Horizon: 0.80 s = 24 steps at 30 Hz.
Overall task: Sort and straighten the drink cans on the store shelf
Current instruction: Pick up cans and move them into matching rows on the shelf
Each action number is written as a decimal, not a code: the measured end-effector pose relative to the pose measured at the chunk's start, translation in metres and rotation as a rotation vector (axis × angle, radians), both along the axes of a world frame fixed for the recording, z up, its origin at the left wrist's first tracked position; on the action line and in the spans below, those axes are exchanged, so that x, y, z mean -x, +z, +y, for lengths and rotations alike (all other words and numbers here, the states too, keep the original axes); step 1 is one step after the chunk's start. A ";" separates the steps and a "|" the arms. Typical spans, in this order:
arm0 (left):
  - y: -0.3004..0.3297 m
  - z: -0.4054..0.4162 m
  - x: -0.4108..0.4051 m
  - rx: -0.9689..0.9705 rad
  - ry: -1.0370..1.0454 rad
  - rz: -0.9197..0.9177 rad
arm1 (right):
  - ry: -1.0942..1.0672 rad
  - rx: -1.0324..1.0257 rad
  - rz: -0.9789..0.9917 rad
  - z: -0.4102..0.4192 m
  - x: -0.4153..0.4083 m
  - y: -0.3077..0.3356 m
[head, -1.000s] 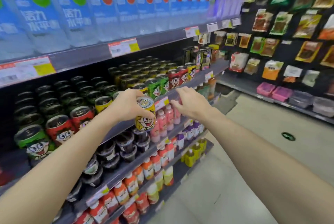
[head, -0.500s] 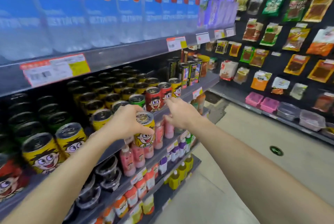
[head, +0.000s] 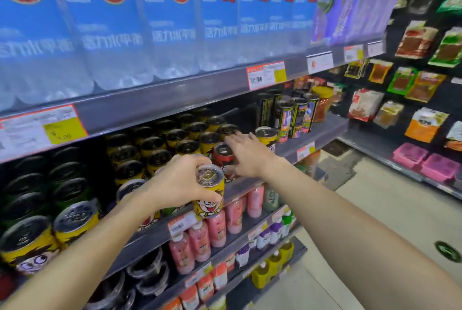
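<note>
the can shelf (head: 322, 132) carries yellow rows to its front edge; the right hand (head: 246, 153), fingers spread and empty, reaches over a red can (head: 223, 155) among them, probably misplaced; the left hand (head: 178, 184) grips a yellow can (head: 209, 190) off that edge, awaiting a slot

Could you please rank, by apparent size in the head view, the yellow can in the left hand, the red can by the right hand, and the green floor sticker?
1. yellow can
2. red can, partly hidden
3. floor sticker
Nearness inflates the cans.
</note>
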<state>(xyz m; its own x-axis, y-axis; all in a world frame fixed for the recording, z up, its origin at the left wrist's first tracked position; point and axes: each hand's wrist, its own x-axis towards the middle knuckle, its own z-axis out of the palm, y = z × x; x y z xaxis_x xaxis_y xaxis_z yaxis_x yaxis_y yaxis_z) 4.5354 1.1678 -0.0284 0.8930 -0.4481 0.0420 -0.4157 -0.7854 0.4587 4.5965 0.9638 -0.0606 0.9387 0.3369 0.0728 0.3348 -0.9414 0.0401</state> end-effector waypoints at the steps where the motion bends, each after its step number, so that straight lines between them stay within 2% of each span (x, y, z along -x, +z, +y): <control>1: 0.000 -0.003 -0.001 0.001 0.014 0.000 | 0.007 0.004 0.011 -0.001 -0.004 0.000; 10: 0.006 -0.038 0.018 -0.041 0.095 -0.009 | 0.089 -0.037 0.110 -0.010 -0.025 0.003; 16: 0.014 -0.047 0.031 0.039 0.204 0.015 | 0.276 -0.151 -0.105 -0.021 -0.026 -0.005; 18: 0.015 -0.045 0.035 0.013 0.252 0.000 | 0.332 -0.236 -0.129 -0.025 -0.022 -0.004; 20: 0.018 -0.045 0.040 -0.043 0.292 -0.011 | 0.342 -0.413 -0.112 -0.031 -0.015 0.001; 24: 0.026 -0.050 0.048 -0.032 0.367 -0.046 | 0.239 -0.675 0.093 -0.045 -0.003 0.012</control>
